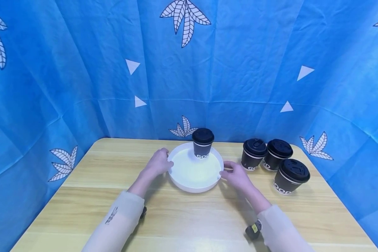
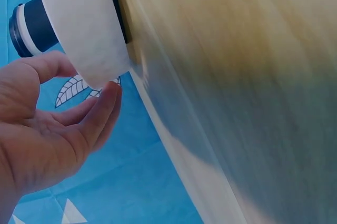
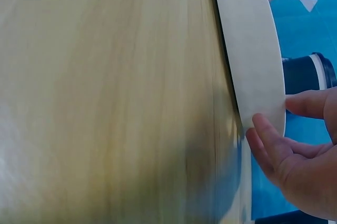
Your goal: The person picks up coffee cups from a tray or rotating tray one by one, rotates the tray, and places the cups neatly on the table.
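Note:
A round white tray (image 1: 195, 189) is held from both sides above or on the wooden table; whether its base touches the wood I cannot tell. On its far right part stands an upright black paper cup (image 1: 202, 149) with a black lid and white lettering. My left hand (image 1: 158, 162) pinches the tray's left edge. In the left wrist view, that hand (image 2: 58, 124) has its thumb at the rim and its fingers against the outer wall. Opposite, my right hand (image 1: 236, 175) grips the right edge, and in the right wrist view its fingertips (image 3: 260, 121) touch the wall.
Three more lidded black cups stand close together to the right of the tray: one on the left (image 1: 253, 155), one behind (image 1: 275, 155) and one in front (image 1: 289, 178). A blue patterned curtain (image 1: 176, 80) borders the table (image 1: 97, 175) at the back and sides.

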The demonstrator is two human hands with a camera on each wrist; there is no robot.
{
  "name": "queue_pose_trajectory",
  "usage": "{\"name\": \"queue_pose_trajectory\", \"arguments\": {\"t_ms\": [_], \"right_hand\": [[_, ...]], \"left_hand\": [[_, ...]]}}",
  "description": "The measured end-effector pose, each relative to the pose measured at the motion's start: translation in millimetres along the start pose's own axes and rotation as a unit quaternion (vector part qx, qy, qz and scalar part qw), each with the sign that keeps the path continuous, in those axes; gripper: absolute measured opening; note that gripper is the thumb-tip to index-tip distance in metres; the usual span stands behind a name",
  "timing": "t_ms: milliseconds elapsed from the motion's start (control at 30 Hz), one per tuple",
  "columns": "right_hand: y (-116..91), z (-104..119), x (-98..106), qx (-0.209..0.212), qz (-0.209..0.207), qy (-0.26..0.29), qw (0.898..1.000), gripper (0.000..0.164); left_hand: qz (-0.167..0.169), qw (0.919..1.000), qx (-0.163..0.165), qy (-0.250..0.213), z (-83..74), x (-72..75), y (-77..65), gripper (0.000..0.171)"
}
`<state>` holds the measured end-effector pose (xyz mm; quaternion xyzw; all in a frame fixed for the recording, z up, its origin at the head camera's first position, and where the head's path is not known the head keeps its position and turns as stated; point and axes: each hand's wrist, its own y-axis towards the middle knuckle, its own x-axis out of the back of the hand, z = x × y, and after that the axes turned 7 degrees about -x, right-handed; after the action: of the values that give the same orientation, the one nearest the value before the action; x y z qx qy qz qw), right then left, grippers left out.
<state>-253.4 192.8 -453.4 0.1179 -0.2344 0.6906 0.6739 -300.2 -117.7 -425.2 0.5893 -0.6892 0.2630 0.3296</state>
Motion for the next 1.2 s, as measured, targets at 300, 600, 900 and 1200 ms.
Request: {"name": "queue_pose_trajectory", "arguments": {"t_ms": [300,600,900,1200], "right_hand": [[-10,2,0,0.002,0.000,0.011,1.000,0.059],[-10,-1,-1,0.002,0.001,0.011,1.000,0.061],[-5,2,3,0.006,-0.007,0.032,0.999,0.061],[7,2,1,0.017,-0.014,0.020,1.000,0.057]], "left_hand": [[0.016,0.9997,-0.005,0.017,1.2,-1.1,-5.6,0.053],[0.019,0.9997,0.010,0.007,1.7,-5.4,-3.5,0.051],[0.021,0.9993,0.030,-0.009,3.5,-8.6,6.9,0.052],[0.004,0.9999,-0.007,-0.007,5.8,-9.8,11.9,0.052]]}}
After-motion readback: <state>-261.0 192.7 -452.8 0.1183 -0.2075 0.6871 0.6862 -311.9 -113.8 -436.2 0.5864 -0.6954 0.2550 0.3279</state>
